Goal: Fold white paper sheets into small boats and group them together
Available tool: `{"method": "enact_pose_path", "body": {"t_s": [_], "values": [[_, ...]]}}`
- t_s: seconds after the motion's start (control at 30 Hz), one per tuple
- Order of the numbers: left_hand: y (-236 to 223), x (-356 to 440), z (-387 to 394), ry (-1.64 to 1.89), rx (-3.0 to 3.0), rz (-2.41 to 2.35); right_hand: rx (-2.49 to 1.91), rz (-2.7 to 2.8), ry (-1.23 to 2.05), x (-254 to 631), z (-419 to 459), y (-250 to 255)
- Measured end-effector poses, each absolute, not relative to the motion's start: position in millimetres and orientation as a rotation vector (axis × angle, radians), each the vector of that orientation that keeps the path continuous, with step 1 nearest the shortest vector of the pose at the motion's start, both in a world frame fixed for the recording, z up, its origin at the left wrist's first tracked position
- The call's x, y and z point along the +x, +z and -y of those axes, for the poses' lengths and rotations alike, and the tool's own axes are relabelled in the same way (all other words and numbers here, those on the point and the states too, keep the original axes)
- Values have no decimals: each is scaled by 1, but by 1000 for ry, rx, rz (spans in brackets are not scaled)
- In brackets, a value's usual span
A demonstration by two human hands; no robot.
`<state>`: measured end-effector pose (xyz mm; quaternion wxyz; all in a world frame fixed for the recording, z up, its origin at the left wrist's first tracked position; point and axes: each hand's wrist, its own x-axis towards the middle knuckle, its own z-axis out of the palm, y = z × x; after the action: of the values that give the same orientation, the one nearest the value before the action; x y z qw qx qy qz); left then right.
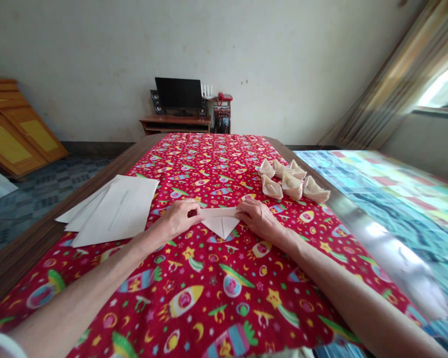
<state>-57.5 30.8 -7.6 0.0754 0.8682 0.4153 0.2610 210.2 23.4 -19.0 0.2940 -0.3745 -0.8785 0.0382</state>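
Note:
A folded sheet of white paper (221,223) lies on the red patterned cloth, its point toward me and a straight folded band along the far edge. My left hand (181,217) pinches the left end of that band between thumb and fingers. At the opposite end, my right hand (259,218) grips the paper, fingers bent over the band. A fanned stack of white paper sheets (123,209) rests to the left of my left hand. Beyond my right hand stand several folded paper boats (291,185), grouped close together.
The red cloth (216,278) covers most of a brown wooden table (93,204). Past its far end stand a black monitor (178,93) with speakers and a red telephone (222,98). A bed with a colourful cover (388,199) is on the right, a yellow-brown cabinet (18,127) on the left.

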Motion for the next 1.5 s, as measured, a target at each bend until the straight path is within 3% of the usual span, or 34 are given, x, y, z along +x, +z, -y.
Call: {"method": "enact_pose_path", "body": {"t_s": [0.17, 0.33, 0.7, 1.27, 1.5], "values": [[-10, -54, -20, 891, 2804, -1071, -939, 2352, 29, 212, -23, -19], [-6, -45, -6, 765, 2964, -955, -947, 2452, -155, 212, -17, -15], [-12, -20, -5, 807, 2860, -1222, -926, 2558, -407, 211, -10, -7], [-5, -28, 5, 476, 2978, -1074, -818, 2676, -441, 218, -3, -4], [-10, -21, 17, 554, 2920, -1026, -803, 2701, -452, 217, 2, 1]]}}
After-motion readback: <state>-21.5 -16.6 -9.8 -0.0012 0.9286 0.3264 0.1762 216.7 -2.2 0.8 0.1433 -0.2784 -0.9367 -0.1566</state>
